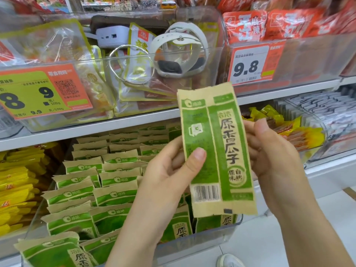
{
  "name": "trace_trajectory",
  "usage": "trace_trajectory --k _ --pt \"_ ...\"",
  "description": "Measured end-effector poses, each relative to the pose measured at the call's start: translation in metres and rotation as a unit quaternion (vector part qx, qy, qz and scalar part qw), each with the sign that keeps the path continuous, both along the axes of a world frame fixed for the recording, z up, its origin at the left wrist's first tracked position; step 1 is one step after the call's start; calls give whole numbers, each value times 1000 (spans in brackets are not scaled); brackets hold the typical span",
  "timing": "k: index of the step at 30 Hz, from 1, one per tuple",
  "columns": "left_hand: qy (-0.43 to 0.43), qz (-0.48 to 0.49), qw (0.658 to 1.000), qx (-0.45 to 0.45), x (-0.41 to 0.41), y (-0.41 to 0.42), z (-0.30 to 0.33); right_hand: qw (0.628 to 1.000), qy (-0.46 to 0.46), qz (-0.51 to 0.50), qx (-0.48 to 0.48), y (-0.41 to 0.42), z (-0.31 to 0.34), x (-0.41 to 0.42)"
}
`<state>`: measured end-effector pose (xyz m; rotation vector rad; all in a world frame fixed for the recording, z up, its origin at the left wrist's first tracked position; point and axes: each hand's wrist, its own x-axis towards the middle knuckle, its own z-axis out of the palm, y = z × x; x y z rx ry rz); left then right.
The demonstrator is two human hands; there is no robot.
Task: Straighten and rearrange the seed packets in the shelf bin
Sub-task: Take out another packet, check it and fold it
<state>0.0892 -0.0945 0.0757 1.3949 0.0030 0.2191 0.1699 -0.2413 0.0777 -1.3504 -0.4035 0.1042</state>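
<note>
A green and tan seed packet [215, 151] is held upright above the shelf bin, its printed face toward me. My left hand [171, 176] grips its left edge, thumb pressed on the front. My right hand [269, 151] holds its right edge from behind, fingers curled round it. Below, the clear shelf bin [217, 231] holds several rows of the same green packets [107, 180], most standing on edge. One packet [57, 251] lies loose at the bin's front left corner.
Yellow packets [17, 187] fill the bin to the left, and yellow-wrapped snacks [289, 128] sit in a clear bin to the right. On the shelf above, a clear bin [188, 53] holds a white smartwatch [173, 56], a bangle and snack pouches. Price tags [42, 91] hang in front.
</note>
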Motion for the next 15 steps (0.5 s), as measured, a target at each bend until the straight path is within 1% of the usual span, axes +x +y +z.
trace_trajectory --k 2,5,7,9,10,12,14,15 --pt "8 -24 999 29 -1 -2 0 999 12 -26 23 1 1 -1" --pt "16 -24 999 35 -2 -6 2 997 30 -64 41 4 -1 -2" --pt "1 16 999 44 1 -9 1 996 28 -70 38 7 -1 -3" --pt "-28 91 992 88 4 -12 -2 997 13 -71 41 12 -1 -6" --pt "-49 127 983 123 5 -13 -2 997 4 -71 43 14 -1 -8" --pt "-84 183 954 220 6 -15 -2 997 -12 -59 44 19 -2 -12" --pt "-92 220 921 307 6 -16 -3 998 -17 -42 46 21 -2 -15" --pt "-84 235 912 325 6 -16 -3 998 -16 -34 49 21 -1 -16"
